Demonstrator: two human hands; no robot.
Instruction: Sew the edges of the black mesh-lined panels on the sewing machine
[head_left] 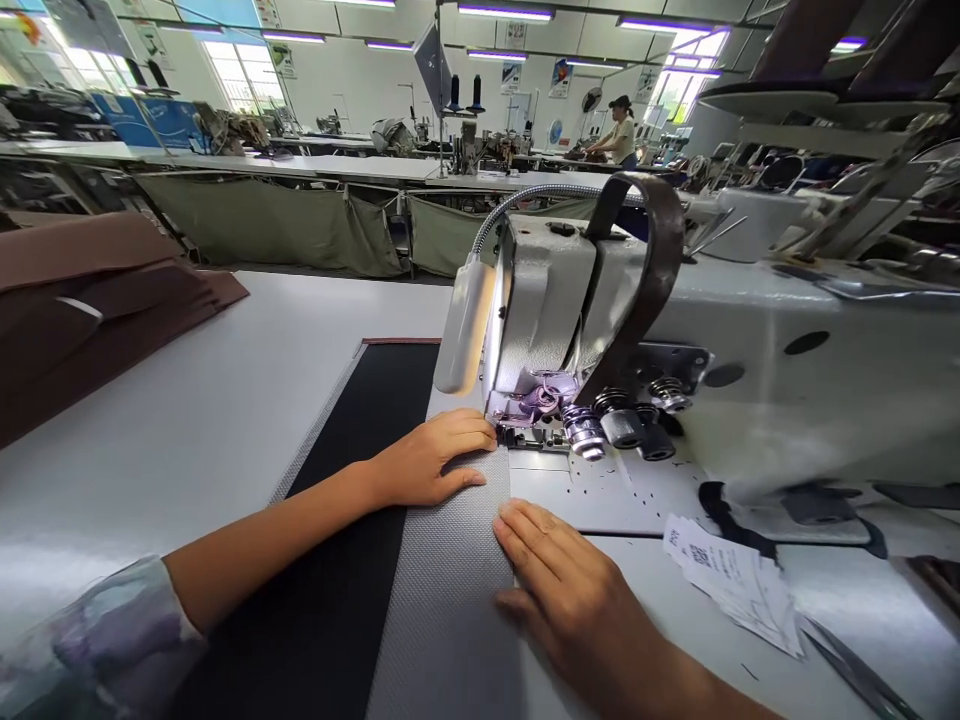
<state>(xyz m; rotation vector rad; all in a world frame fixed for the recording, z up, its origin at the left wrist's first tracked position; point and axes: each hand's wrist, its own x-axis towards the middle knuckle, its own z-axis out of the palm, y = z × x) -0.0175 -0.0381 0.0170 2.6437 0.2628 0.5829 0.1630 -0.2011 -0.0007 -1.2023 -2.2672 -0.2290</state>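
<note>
A long panel of grey woven fabric (450, 580) with a black section (337, 560) lies flat on the white table and runs up to the sewing machine (555, 290). My left hand (442, 455) rests on the grey strip just left of the presser foot (532, 438), its fingertips close to the foot and its fingers stretched out. Nearer to me, my right hand (566, 580) lies over the right edge of the same strip with its fingers extended flat. A lit lamp (463, 325) on a bendable metal neck hangs beside the machine head.
Folded brown fabric (105, 310) is piled at the left. Paper labels (735, 575) and scissors (855, 670) lie right of my right hand. A dark curved strap (652, 270) arches over the machine. Farther back, a person (619, 135) stands among other sewing tables.
</note>
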